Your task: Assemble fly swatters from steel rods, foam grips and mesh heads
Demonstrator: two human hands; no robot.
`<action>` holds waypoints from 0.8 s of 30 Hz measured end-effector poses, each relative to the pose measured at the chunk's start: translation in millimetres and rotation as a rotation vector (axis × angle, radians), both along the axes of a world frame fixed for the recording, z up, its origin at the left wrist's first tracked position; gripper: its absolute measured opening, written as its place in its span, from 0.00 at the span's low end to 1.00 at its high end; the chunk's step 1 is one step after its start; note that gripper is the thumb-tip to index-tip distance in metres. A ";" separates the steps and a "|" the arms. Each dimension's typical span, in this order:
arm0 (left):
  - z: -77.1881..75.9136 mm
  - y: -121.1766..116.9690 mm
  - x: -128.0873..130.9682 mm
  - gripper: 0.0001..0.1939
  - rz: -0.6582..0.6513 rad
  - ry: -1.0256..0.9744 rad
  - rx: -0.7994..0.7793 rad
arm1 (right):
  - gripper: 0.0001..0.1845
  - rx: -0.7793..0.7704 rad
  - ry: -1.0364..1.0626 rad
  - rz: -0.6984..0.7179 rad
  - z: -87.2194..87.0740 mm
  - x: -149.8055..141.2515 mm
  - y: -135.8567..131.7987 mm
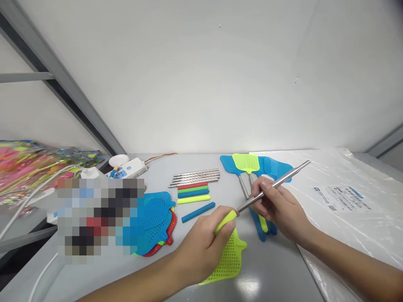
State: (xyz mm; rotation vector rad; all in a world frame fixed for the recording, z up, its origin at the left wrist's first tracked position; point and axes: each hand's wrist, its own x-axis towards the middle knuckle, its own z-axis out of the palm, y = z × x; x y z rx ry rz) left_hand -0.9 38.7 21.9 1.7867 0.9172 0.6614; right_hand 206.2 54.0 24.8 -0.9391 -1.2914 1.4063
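At lower centre of the frame the left hand [201, 247] grips a yellow-green foam handle [225, 221], its fingers wrapped tight around it, with a yellow-green mesh swatter head [231, 260] lying on the table [277, 272] just beneath the hand. The right hand [277, 207], centre right, pinches a steel rod [273, 184] between thumb and fingers; the rod slants up toward the right, and its lower end meets the mouth of the handle. Judging by how each hand steadies 1 part, rod and handle are held in line so that they fit end to end.

Behind the right hand, finished swatters [252, 165] lie fanned together: 1 yellow-green head over at least 2 blue ones, their handles partly hidden by the hand. At centre, spare parts are sorted in rows: about 4 loose steel rods [195, 176], then 4 foam sleeves [192, 192] side by side (red, green, blue, yellow) and 1 blue sleeve [198, 212] lying apart. To the left, a stack of mesh heads [157, 226] shows blue on top with red and green edges; their count cannot be told. A clear plastic sheet [346, 201] covers the right side, and a white power strip [129, 167] sits at upper left.
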 end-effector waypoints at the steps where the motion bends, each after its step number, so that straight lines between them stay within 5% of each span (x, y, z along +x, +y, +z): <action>1: -0.5 0.2 -0.2 0.14 -0.006 0.007 0.011 | 0.18 0.004 0.005 0.019 0.0 -0.1 0.4; 14: 1.1 -2.8 -3.7 0.16 -0.008 0.150 0.101 | 0.19 0.022 -0.080 0.203 0.8 3.4 -0.7; 24: 4.3 -0.5 -2.6 0.17 -0.016 0.133 0.199 | 0.20 -0.043 -0.126 0.197 0.1 -2.9 -3.9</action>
